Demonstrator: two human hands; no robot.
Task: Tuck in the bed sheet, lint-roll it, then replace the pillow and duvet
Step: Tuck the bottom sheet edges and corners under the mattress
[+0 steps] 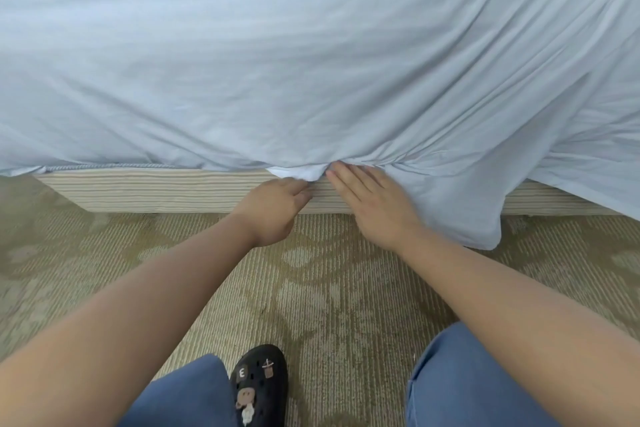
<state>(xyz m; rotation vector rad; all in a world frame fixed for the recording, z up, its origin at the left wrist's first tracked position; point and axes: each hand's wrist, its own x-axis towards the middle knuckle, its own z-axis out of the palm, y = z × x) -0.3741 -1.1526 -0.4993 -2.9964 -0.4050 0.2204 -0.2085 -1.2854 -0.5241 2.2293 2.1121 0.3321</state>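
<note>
Pale blue bed sheet (311,62) drapes the mattress, its near edge loose to the right; your right hand (370,204) presses flat-fingered to tuck it, while your left hand (277,208) pinches the fold steady.

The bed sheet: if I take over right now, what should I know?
Left hand: fingers curled, pushing the bed sheet in under the mattress edge.
Right hand: flat, fingers straight, pressing the sheet at the same spot.
Done: the sheet looks tucked along the left stretch, above the striped bed base.
Left: a loose flap hangs down on the right, not yet tucked. Then lint-roll, then pillow and duvet. None of those three is in view.
</note>
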